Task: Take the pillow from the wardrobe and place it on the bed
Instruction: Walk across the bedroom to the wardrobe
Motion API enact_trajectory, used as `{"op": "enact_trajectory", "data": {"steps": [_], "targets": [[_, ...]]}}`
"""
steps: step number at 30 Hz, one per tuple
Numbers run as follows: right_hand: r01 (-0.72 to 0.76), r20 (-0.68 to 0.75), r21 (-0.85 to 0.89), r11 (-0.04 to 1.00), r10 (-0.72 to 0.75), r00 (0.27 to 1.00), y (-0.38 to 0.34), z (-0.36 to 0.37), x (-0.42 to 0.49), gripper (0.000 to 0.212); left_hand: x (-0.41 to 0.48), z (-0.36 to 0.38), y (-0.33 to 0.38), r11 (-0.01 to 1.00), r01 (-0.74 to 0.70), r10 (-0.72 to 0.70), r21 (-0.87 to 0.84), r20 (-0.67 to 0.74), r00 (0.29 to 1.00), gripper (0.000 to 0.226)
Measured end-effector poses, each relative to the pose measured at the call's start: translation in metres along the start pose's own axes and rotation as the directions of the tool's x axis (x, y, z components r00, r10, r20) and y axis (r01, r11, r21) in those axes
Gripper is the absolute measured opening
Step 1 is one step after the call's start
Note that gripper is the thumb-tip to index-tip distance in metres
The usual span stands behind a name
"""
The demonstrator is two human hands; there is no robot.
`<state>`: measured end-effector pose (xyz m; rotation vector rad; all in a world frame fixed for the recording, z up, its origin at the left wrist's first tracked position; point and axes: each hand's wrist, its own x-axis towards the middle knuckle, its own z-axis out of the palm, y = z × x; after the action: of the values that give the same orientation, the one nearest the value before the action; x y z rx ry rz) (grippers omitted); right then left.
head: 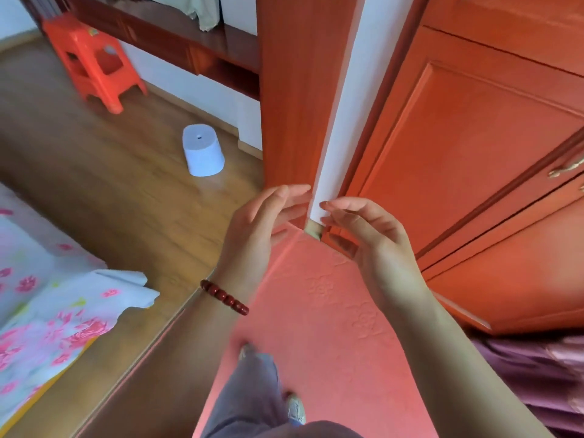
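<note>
The red-brown wooden wardrobe (474, 147) fills the right side, its panelled doors closed, with a brass handle (565, 169) at the right edge. No pillow is in view. My left hand (262, 222), with a red bead bracelet on the wrist, and my right hand (369, 235) are raised in front of me, palms facing each other, fingers apart and holding nothing. They hover near the wardrobe's lower left corner. The bed (41, 305) with a pink floral sheet lies at the lower left.
A pink embossed mat (331, 311) covers the floor under my feet beside the wardrobe. On the wooden floor (110, 172) stand an orange plastic stool (94, 61) and an upturned white bucket (202, 151). Purple fabric (537, 374) lies at the lower right.
</note>
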<state>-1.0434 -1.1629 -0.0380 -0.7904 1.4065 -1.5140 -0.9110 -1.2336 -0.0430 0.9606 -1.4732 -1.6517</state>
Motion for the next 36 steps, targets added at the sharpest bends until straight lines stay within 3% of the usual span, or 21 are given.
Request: {"op": "enact_trajectory", "data": {"steps": [16, 22, 29, 36], "targets": [[0.038, 0.105, 0.008, 0.999, -0.039, 0.994, -0.040, 0.120, 0.262, 0.015, 0.242, -0.123, 0.045, 0.999, -0.039, 0.038, -0.007, -0.115, 0.993, 0.037], [0.015, 0.167, 0.042, 0.999, -0.022, 0.986, -0.044, 0.167, 0.331, 0.015, 0.295, -0.175, 0.055, 0.995, 0.008, -0.028, -0.101, -0.197, 0.980, 0.036], [-0.050, 0.271, 0.021, 0.999, 0.043, 0.962, -0.032, 0.228, 0.416, 0.012, 0.352, -0.238, 0.055, 0.993, -0.012, -0.029, -0.117, -0.337, 0.941, 0.034], [-0.027, 0.360, -0.038, 0.999, 0.039, 0.932, -0.039, 0.302, 0.533, 0.012, 0.444, -0.314, 0.068, 0.992, -0.064, 0.008, -0.107, -0.465, 0.886, 0.033]]}}
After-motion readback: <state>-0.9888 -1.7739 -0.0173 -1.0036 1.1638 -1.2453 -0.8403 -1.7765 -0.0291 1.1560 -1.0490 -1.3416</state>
